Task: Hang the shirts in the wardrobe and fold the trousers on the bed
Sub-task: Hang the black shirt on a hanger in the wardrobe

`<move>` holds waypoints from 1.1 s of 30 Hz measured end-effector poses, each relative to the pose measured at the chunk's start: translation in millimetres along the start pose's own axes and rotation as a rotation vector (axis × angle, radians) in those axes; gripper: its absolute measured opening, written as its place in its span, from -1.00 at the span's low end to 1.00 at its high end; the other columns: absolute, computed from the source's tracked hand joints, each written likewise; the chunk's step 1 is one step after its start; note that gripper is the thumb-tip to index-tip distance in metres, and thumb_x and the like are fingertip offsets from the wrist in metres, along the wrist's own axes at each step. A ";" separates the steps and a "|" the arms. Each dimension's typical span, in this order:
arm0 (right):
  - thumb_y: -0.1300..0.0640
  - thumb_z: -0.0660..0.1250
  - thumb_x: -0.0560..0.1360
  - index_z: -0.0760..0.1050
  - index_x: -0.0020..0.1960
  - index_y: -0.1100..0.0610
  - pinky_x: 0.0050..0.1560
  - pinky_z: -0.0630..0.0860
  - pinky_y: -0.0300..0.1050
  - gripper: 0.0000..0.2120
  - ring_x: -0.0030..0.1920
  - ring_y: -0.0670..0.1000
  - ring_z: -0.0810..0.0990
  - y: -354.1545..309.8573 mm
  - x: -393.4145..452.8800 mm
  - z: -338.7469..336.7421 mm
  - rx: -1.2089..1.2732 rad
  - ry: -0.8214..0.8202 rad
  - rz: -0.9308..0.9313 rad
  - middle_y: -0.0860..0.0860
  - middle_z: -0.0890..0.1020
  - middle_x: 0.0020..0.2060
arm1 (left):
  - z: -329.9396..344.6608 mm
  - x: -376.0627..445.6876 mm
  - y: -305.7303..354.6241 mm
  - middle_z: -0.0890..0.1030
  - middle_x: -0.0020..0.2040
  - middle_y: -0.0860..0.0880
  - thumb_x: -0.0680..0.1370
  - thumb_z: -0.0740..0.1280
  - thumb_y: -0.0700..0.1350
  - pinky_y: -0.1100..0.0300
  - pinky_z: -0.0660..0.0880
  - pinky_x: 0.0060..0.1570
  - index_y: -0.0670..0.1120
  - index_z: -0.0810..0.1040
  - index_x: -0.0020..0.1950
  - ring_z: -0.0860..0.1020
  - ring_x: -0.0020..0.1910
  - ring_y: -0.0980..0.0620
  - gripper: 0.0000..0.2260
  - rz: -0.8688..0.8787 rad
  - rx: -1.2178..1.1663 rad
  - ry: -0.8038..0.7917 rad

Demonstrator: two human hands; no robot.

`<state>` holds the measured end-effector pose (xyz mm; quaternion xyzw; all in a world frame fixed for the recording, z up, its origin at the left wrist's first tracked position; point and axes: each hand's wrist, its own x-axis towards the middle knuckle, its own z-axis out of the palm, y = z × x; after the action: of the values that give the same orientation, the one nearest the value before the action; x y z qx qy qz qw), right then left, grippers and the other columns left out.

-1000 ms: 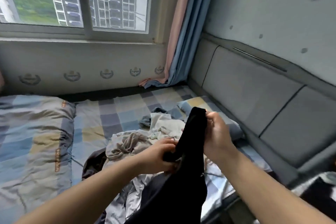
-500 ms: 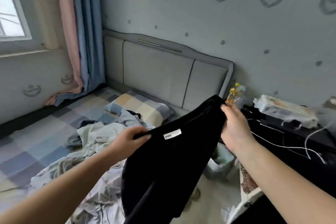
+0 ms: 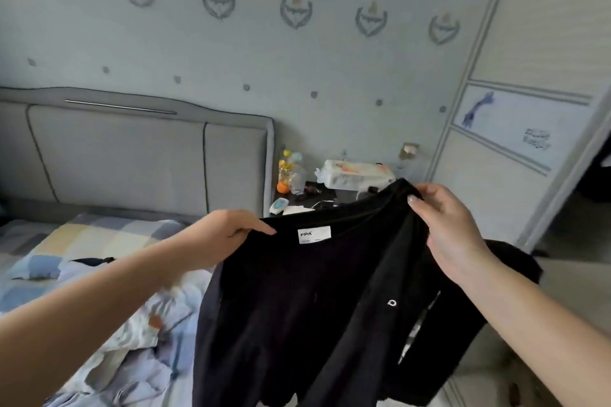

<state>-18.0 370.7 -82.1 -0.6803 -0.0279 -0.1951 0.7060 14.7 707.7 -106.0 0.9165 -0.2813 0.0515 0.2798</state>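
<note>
A black shirt (image 3: 297, 307) with a white neck label hangs spread out in front of me, held up by its shoulders. My left hand (image 3: 228, 235) grips the left shoulder just beside the collar. My right hand (image 3: 446, 225) pinches the right shoulder, which is bunched between thumb and fingers. The shirt's lower part drops out of the bottom of the view. Pale crumpled clothes (image 3: 132, 350) lie on the bed (image 3: 39, 258) at the lower left. The wardrobe (image 3: 529, 76) with its pale sliding door stands at the right.
A grey padded headboard (image 3: 132, 155) backs the bed. A dark bedside table (image 3: 317, 198) between bed and wardrobe is crowded with a white pack, bottles and cables. A checked pillow (image 3: 99, 235) lies below the headboard. A dark opening shows at the far right edge.
My view has swung right from the window and bed towards the bedside table and wardrobe. Both hands carried the black shirt along and pulled it wider apart.
</note>
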 end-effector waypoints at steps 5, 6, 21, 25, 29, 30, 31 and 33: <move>0.28 0.28 0.54 0.66 -0.02 -0.11 0.25 0.45 -0.03 -0.68 0.09 -0.06 0.64 -40.7 -7.3 -109.9 -0.050 0.102 -0.051 -0.05 0.69 0.01 | 49.3 83.8 83.1 0.54 0.18 0.10 0.50 0.21 -0.27 0.36 0.35 0.06 0.13 0.53 0.30 0.51 0.15 0.10 -0.55 0.203 0.238 0.081; 0.28 0.27 0.54 0.66 0.00 -0.10 0.25 0.46 -0.03 -0.69 0.10 -0.05 0.63 -49.6 -9.0 -130.9 -0.067 0.119 -0.057 -0.04 0.69 0.03 | 59.5 98.1 100.6 0.54 0.20 0.11 0.49 0.22 -0.26 0.30 0.39 0.08 0.15 0.52 0.31 0.51 0.16 0.08 -0.54 0.213 0.254 0.113; 0.30 0.25 0.53 0.67 -0.08 -0.08 0.09 0.51 -0.14 -0.66 0.03 -0.08 0.66 -144.3 -20.5 -385.7 -0.224 0.599 -0.247 -0.07 0.70 -0.03 | 209.5 274.3 355.2 0.69 -0.10 0.01 0.53 0.31 -0.33 0.20 0.60 -0.04 0.13 0.63 -0.04 0.66 -0.06 -0.02 -0.67 0.136 -0.754 -0.066; 0.31 0.25 0.52 0.67 -0.12 -0.10 0.01 0.56 -0.17 -0.64 -0.02 -0.08 0.67 -150.4 -12.2 -420.3 -0.223 0.736 -0.251 -0.08 0.71 -0.08 | 235.3 300.6 395.6 0.71 -0.13 0.01 0.55 0.20 -0.42 0.33 0.57 -0.22 -0.07 0.64 0.05 0.67 -0.12 0.11 -0.67 0.058 -1.245 -0.292; 0.31 0.23 0.53 0.67 -0.14 -0.08 -0.11 0.59 -0.15 -0.64 -0.09 -0.05 0.69 -150.8 4.9 -452.4 -0.223 0.878 -0.234 -0.06 0.71 -0.12 | 258.8 342.8 431.6 0.69 -0.20 -0.03 0.54 0.15 -0.44 0.25 0.60 -0.24 -0.13 0.64 0.06 0.63 -0.32 0.14 -0.65 0.056 -1.474 -0.418; 0.31 0.22 0.53 0.67 -0.13 -0.06 -0.12 0.59 -0.15 -0.65 -0.10 -0.04 0.69 -151.8 11.9 -460.6 -0.220 0.919 -0.238 -0.04 0.71 -0.11 | 263.6 356.8 440.8 0.67 -0.23 -0.03 0.54 0.14 -0.44 0.24 0.60 -0.24 -0.13 0.64 0.07 0.59 -0.37 0.15 -0.65 0.063 -1.502 -0.448; 0.32 0.21 0.53 0.66 -0.12 -0.04 -0.16 0.59 -0.16 -0.66 -0.12 -0.04 0.69 -153.2 19.0 -467.5 -0.209 0.953 -0.242 -0.03 0.71 -0.12 | 266.6 370.0 448.6 0.66 -0.24 -0.02 0.54 0.14 -0.43 0.24 0.61 -0.24 -0.12 0.64 0.09 0.56 -0.40 0.16 -0.64 0.072 -1.523 -0.472; 0.33 0.19 0.53 0.64 -0.11 -0.01 -0.28 0.58 -0.21 -0.67 -0.20 -0.06 0.69 -156.3 35.4 -482.2 -0.177 1.018 -0.267 -0.02 0.71 -0.16 | 272.3 401.2 465.8 0.62 -0.19 -0.03 0.54 0.13 -0.41 0.27 0.58 -0.25 -0.11 0.61 0.15 0.52 -0.34 0.14 -0.63 0.099 -1.557 -0.519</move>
<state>-143.3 -105.8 41.9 -0.5471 0.2484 -0.5901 0.5392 79.6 45.7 -7.7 0.4291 -0.3321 -0.3598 0.7590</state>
